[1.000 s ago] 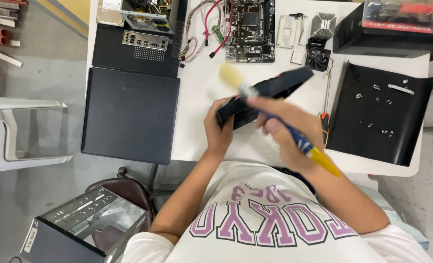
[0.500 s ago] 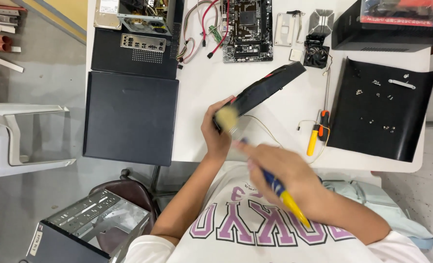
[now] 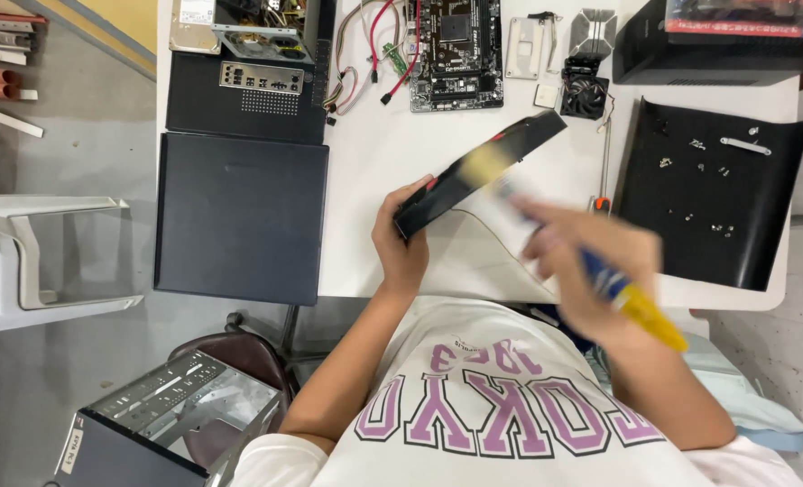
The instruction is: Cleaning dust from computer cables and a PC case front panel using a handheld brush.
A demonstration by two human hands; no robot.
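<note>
White table under your hands | one long black card, tilted, clamped at its near end by your left hand | right hand closed around one blue-yellow brush, bristles now mid-card, earlier lower | one motherboard beyond.

left hand gripping black panel, right hand — brush
</note>
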